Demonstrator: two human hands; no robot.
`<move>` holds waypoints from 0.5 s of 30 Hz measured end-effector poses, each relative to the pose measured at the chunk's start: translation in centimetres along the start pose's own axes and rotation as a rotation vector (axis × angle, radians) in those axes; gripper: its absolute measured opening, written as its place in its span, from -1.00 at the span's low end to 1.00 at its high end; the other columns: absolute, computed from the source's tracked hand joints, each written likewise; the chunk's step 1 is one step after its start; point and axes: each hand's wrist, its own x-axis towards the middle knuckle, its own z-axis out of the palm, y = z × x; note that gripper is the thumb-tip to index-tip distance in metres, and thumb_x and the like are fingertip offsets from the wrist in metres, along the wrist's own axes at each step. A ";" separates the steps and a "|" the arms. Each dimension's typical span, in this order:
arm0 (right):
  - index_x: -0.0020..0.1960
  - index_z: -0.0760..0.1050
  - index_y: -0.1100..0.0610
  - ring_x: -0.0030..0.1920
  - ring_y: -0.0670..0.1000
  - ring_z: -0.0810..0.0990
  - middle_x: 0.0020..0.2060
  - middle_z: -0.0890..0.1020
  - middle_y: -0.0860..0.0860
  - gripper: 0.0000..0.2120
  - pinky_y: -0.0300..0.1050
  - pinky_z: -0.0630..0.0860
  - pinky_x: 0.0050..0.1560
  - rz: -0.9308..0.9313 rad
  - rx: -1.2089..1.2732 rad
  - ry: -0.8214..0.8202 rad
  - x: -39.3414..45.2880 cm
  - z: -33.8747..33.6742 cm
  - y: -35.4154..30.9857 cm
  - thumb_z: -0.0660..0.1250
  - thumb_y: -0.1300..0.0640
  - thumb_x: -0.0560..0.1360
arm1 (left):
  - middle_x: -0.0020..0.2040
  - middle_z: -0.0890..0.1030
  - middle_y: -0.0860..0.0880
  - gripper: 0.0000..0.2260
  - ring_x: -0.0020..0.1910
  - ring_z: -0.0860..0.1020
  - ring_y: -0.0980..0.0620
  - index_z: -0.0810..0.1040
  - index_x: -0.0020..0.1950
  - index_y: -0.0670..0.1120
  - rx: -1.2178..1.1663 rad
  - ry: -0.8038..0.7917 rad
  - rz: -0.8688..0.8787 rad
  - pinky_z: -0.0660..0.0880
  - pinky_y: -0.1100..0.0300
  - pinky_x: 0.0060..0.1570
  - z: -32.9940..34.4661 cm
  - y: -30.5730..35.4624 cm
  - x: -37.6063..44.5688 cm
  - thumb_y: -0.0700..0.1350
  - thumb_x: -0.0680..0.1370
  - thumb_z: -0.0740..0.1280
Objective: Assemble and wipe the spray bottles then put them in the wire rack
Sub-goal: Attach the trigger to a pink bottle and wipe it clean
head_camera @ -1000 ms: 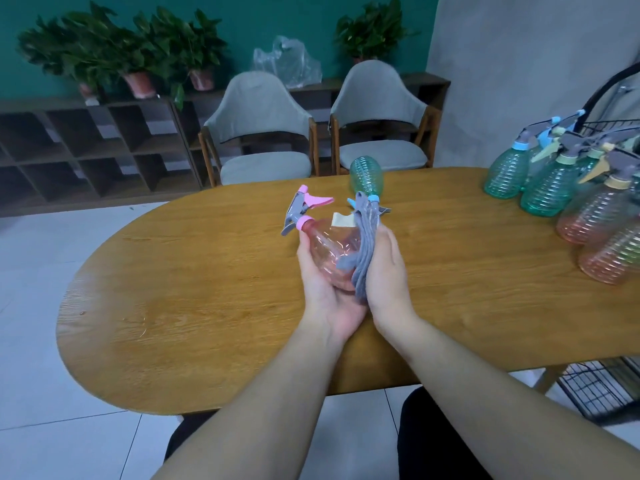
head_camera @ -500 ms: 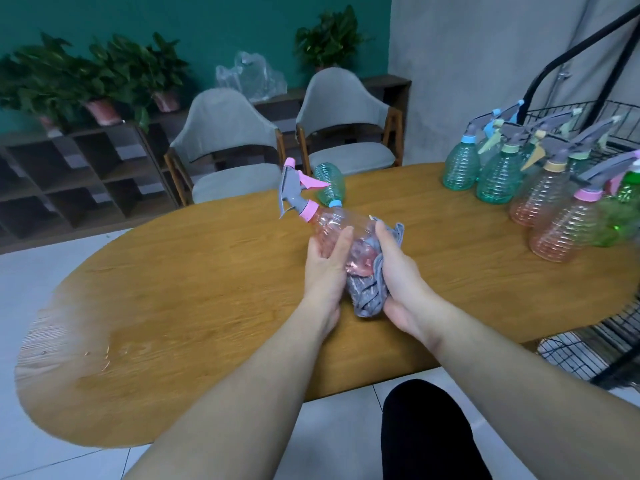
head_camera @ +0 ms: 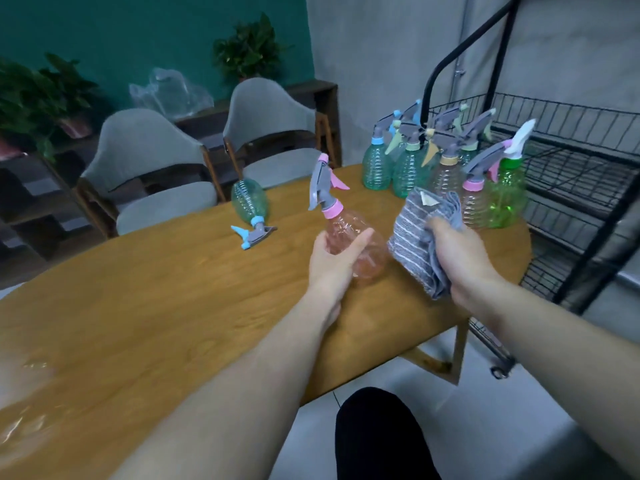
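right hand (head_camera: pixel 460 258) pulls cloth (head_camera: pixel 420 237) off pink bottle (head_camera: pixel 353 244) now, gap between them; left hand (head_camera: pixel 332 265) tips bottle upright-ish

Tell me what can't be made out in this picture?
All in the head view:
- Left hand fingers: hidden behind the pink bottle.
- Wire rack: cut off by the right edge.
- Standing bottles: overlapping, so an exact count is unsure.
- Cloth: lower folds hidden inside the right hand.

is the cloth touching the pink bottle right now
No, the striped grey cloth gripped in the right hand sits clear of the pink bottle held by the left hand.
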 end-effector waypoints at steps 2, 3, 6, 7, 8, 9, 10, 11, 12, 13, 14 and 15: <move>-0.11 0.55 0.03 -0.22 0.08 0.65 -0.20 0.68 0.05 -0.88 -0.12 0.54 -0.19 0.010 -0.024 0.028 0.7 -2.2 0.2 0.26 0.07 0.55 | 0.07 0.71 0.06 -0.59 0.02 0.68 0.09 0.53 0.22 -0.02 0.002 -0.051 -0.003 0.59 0.30 -0.06 2.4 -0.6 0.2 -0.06 0.45 0.60; -0.14 0.54 0.03 -0.25 0.08 0.64 -0.24 0.67 0.04 -0.87 -0.12 0.53 -0.20 0.018 -0.030 0.040 1.0 -3.1 0.4 0.26 0.06 0.53 | 0.13 0.69 0.04 -0.52 0.07 0.67 0.09 0.49 0.27 -0.03 0.006 -0.073 0.000 0.60 0.27 0.01 3.5 -0.8 0.3 -0.09 0.44 0.61; -0.25 0.49 0.04 -0.42 0.04 0.50 -0.44 0.55 -0.03 -0.86 -0.14 0.41 -0.32 0.051 -0.047 0.088 1.8 -5.9 0.8 0.24 0.06 0.47 | 0.27 0.63 0.01 -0.36 0.21 0.62 0.11 0.33 0.35 0.04 0.012 -0.149 -0.006 0.57 0.11 0.26 7.1 -1.6 0.8 -0.14 0.41 0.63; -0.27 0.47 0.03 -0.45 0.02 0.45 -0.48 0.51 -0.06 -0.84 -0.16 0.37 -0.35 0.060 -0.046 0.099 2.0 -6.6 1.0 0.24 0.06 0.47 | 0.29 0.61 -0.01 -0.34 0.24 0.61 0.09 0.32 0.35 0.05 0.021 -0.161 -0.008 0.55 0.05 0.30 8.2 -2.0 1.1 -0.13 0.40 0.63; -0.29 0.46 0.02 -0.45 0.01 0.44 -0.49 0.50 -0.08 -0.83 -0.15 0.35 -0.35 0.065 -0.040 0.110 2.2 -7.4 1.1 0.24 0.06 0.47 | 0.32 0.60 -0.04 -0.33 0.26 0.60 0.07 0.32 0.35 0.05 0.026 -0.174 -0.010 0.54 0.01 0.33 9.2 -2.2 1.3 -0.13 0.40 0.64; -0.29 0.46 0.00 -0.43 0.02 0.46 -0.48 0.52 -0.07 -0.83 -0.14 0.37 -0.33 0.071 -0.024 0.123 2.5 -8.0 1.3 0.23 0.07 0.47 | 0.33 0.59 -0.05 -0.32 0.27 0.59 0.06 0.32 0.36 0.04 0.033 -0.187 -0.009 0.53 0.00 0.34 10.1 -2.5 1.4 -0.12 0.39 0.65; -0.29 0.47 0.00 -0.41 0.03 0.50 -0.45 0.55 -0.06 -0.82 -0.15 0.40 -0.32 0.079 -0.010 0.139 2.7 -8.8 1.5 0.23 0.08 0.48 | 0.34 0.58 -0.05 -0.32 0.28 0.59 0.06 0.32 0.35 0.04 0.044 -0.203 -0.010 0.53 0.01 0.34 11.3 -2.8 1.5 -0.11 0.39 0.65; -0.27 0.48 0.00 -0.42 0.02 0.53 -0.43 0.57 -0.04 -0.82 -0.18 0.43 -0.34 0.082 0.002 0.137 2.7 -8.9 1.6 0.23 0.10 0.50 | 0.33 0.58 -0.04 -0.33 0.26 0.59 0.08 0.32 0.35 0.04 0.051 -0.209 -0.008 0.53 0.07 0.32 11.6 -2.9 1.5 -0.12 0.40 0.64; -0.26 0.48 0.01 -0.44 0.00 0.54 -0.45 0.58 -0.05 -0.81 -0.23 0.43 -0.39 0.086 0.012 0.141 2.8 -9.4 1.6 0.23 0.11 0.52 | 0.32 0.58 -0.02 -0.34 0.23 0.59 0.12 0.31 0.34 0.04 0.054 -0.218 -0.004 0.54 0.16 0.28 12.4 -3.2 1.5 -0.14 0.41 0.63; -0.25 0.49 0.03 -0.48 -0.03 0.53 -0.47 0.58 -0.06 -0.81 -0.27 0.41 -0.45 0.085 0.020 0.147 2.9 -9.8 1.7 0.22 0.13 0.53 | 0.28 0.59 0.01 -0.35 0.18 0.59 0.18 0.31 0.33 0.03 0.054 -0.225 0.003 0.53 0.26 0.21 13.1 -3.3 1.4 -0.16 0.41 0.63; -0.23 0.49 0.05 -0.49 -0.05 0.53 -0.48 0.57 -0.06 -0.82 -0.28 0.40 -0.48 0.081 0.022 0.143 3.0 -10.1 1.8 0.22 0.13 0.54 | 0.24 0.59 0.04 -0.36 0.13 0.58 0.25 0.32 0.33 0.02 0.060 -0.227 0.013 0.51 0.35 0.15 13.7 -3.5 1.5 -0.18 0.41 0.62; -0.21 0.50 0.06 -0.48 -0.04 0.54 -0.46 0.59 -0.04 -0.83 -0.26 0.43 -0.45 0.077 0.022 0.136 3.0 -10.3 1.9 0.22 0.13 0.54 | 0.22 0.59 0.06 -0.37 0.10 0.58 0.28 0.32 0.32 0.02 0.063 -0.224 0.019 0.50 0.38 0.13 14.1 -3.8 1.5 -0.19 0.41 0.62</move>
